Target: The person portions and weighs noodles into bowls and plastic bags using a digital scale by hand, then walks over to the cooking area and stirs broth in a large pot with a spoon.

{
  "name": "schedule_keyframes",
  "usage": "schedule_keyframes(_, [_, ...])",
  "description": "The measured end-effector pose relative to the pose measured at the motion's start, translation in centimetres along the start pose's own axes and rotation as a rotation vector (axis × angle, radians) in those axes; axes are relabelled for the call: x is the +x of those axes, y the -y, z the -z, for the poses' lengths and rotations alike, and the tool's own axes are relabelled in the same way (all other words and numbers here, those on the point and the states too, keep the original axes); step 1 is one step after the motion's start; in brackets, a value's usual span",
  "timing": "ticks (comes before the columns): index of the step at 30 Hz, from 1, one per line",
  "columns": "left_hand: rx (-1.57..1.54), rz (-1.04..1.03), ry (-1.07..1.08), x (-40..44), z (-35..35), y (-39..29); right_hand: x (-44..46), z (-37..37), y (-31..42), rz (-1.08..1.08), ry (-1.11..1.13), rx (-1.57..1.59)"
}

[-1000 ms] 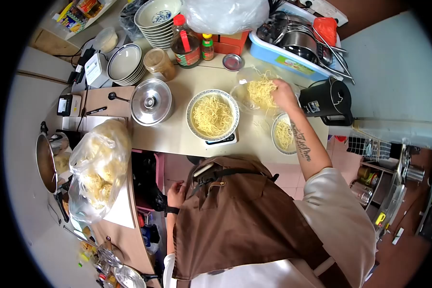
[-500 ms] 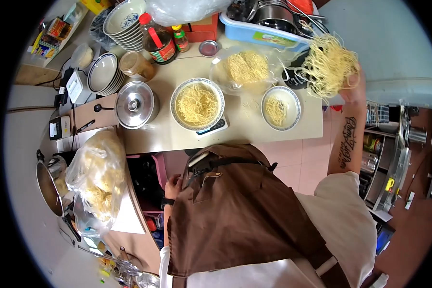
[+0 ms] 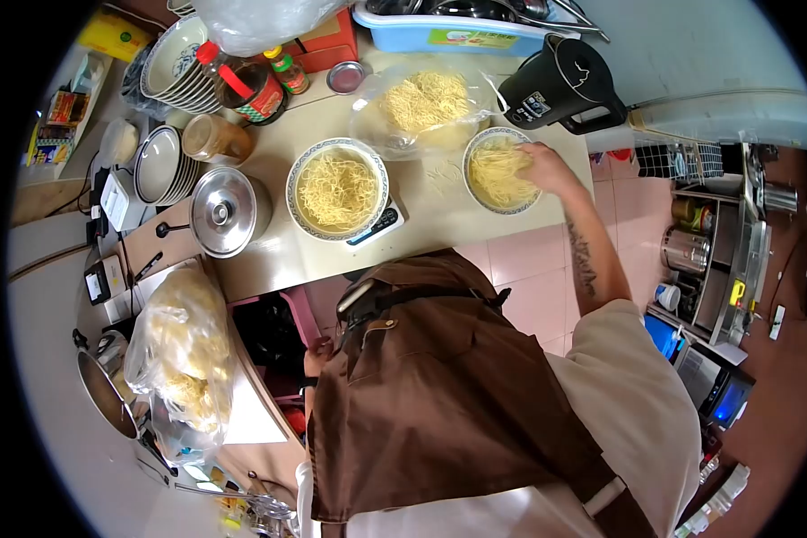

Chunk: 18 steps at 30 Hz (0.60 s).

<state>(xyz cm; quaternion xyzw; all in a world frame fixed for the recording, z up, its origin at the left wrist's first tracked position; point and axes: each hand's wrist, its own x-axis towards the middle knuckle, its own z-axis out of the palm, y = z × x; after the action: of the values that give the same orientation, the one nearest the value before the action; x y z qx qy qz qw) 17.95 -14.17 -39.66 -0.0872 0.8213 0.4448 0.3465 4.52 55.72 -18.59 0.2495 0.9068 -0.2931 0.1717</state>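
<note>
My right hand is at the right-hand patterned bowl, its fingers closed on a clump of thin yellow noodles that lies in the bowl. A second patterned bowl holds more noodles and sits on a small scale. Behind the bowls, a block of noodles rests on clear plastic. Low by the brown apron hangs my left hand, beside the pink bin; its fingertips are mostly hidden.
A black kettle stands at the table's back right corner, near a blue tub. To the left are a lidded metal pot, a jar, a sauce bottle and stacked bowls. A bag of noodles lies on the side surface.
My right hand has come down and left from above the kettle, bringing the noodle clump into the right bowl. The view has shifted slightly; my left hand stays low by the apron.
</note>
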Motion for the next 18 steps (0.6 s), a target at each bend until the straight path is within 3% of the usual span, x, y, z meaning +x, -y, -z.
schedule_keyframes(2, [-0.204,0.075,-0.016,-0.6,0.3,0.0,-1.2,-2.5,0.1,0.161,-0.278,-0.123])
schedule_keyframes(5, [-0.381,0.119,-0.056,-1.1,0.4,3.6,-1.8,-4.7,-0.1,0.039,-0.327,0.006])
schedule_keyframes(9, [-0.152,0.141,-0.16,-2.4,-1.1,3.9,-1.8,-6.6,-1.2,0.167,-0.23,-0.121])
schedule_keyframes(13, [-0.054,0.132,-0.173,-3.8,-2.8,2.3,-1.2,1.0,7.6,0.1,-0.323,-0.114])
schedule_keyframes(18, [0.168,0.163,-0.201,-1.7,-6.2,7.9,0.1,10.6,26.7,0.88,-0.515,0.05])
